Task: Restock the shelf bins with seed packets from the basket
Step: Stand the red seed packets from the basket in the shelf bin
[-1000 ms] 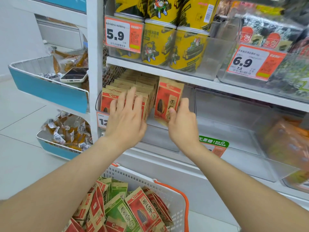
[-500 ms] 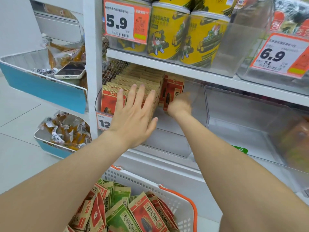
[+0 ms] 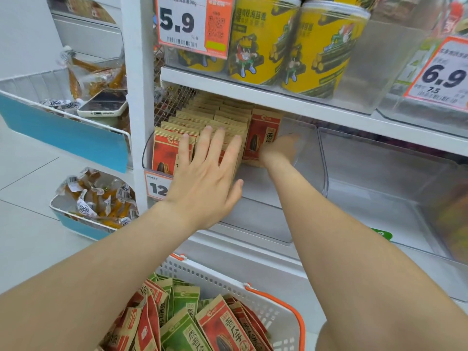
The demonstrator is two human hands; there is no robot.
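Under the yellow cans [image 3: 291,46], left grip [image 3: 205,181] lies spread flat on stacked packets [image 3: 215,115]; right grip [image 3: 278,150], blurred, cannot be read.

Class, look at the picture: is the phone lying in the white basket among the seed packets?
No, the phone lies in the blue-fronted tray left of the shelf post, not in the basket.

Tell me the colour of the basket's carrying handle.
Orange: the handle arcs over the white perforated basket, bottom of the head view, the only view.
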